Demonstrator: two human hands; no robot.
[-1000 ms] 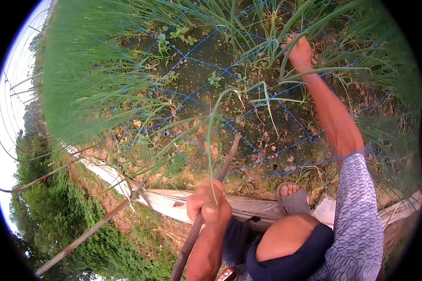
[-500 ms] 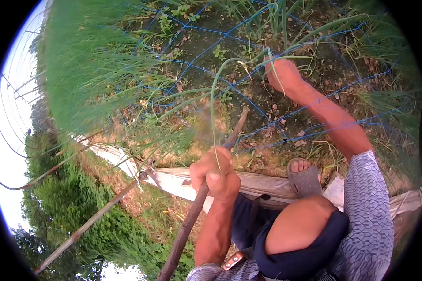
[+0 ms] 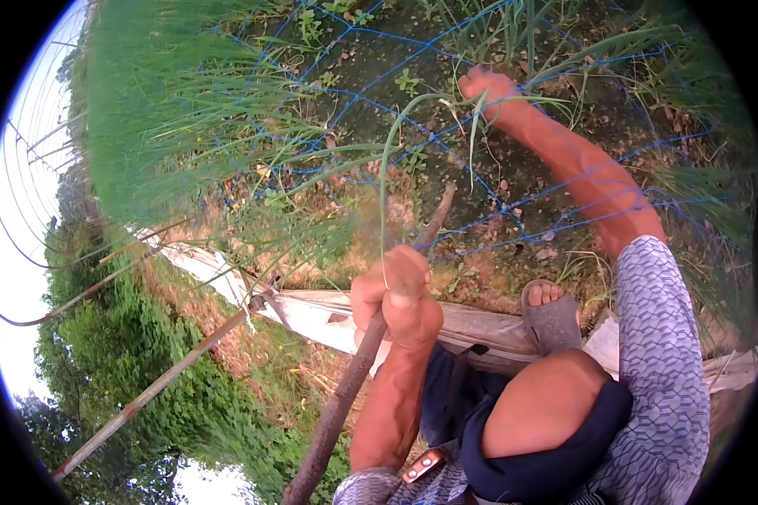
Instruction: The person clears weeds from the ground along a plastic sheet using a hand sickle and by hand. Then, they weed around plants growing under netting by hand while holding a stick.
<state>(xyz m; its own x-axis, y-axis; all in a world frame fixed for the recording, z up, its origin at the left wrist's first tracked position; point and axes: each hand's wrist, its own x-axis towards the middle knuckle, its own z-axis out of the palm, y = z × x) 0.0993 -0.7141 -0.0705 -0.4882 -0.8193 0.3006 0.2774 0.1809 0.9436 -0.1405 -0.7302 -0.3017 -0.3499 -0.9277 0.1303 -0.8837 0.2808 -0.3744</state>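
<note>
My left hand (image 3: 398, 296) is closed round a brown wooden stick (image 3: 338, 411) that slants up to the right. A long green leaf (image 3: 385, 189) runs down to the same hand, its tip against the fingers. Farther out, my right hand (image 3: 490, 91) reaches through the blue string net (image 3: 446, 150), low over the dark soil beside green stalks. Its fingers are curled together, and whatever they hold is too small to make out.
Dense green leaves (image 3: 160, 126) fill the left side of the bed. Pale sheeting (image 3: 312, 318) edges it, near my sandaled foot (image 3: 551, 324). A long pole (image 3: 160, 387) slants at the lower left, with thin curved hoops beyond.
My right hand has moved left from the thick stalks, dipped nearer, then reached outward again. My left hand keeps hold of the stick, shifting slightly right and up in view.
</note>
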